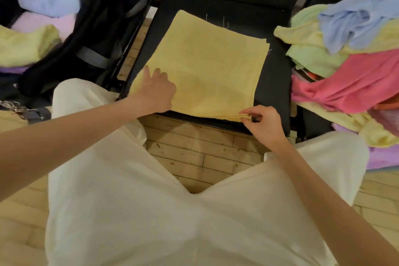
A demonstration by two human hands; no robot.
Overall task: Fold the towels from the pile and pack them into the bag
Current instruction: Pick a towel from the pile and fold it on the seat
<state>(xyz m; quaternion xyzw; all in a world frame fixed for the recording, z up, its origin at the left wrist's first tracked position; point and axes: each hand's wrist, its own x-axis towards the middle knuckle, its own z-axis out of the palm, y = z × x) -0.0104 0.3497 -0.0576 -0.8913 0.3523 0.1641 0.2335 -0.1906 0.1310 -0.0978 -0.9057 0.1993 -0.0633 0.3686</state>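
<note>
Here, from the head view, I have the yellow towel (205,67) lying flat, already doubled, on the black chair seat (274,84). My left hand (156,90) rests with loosely bent fingers on the towel's near-left part, pinning it. My right hand (262,122) pinches the towel's stacked near-right corner. The bag (92,34) sits left of the towel, the pile (345,60) right. I judge another fold is underway; next, that corner must carry across, edges matched.
</note>
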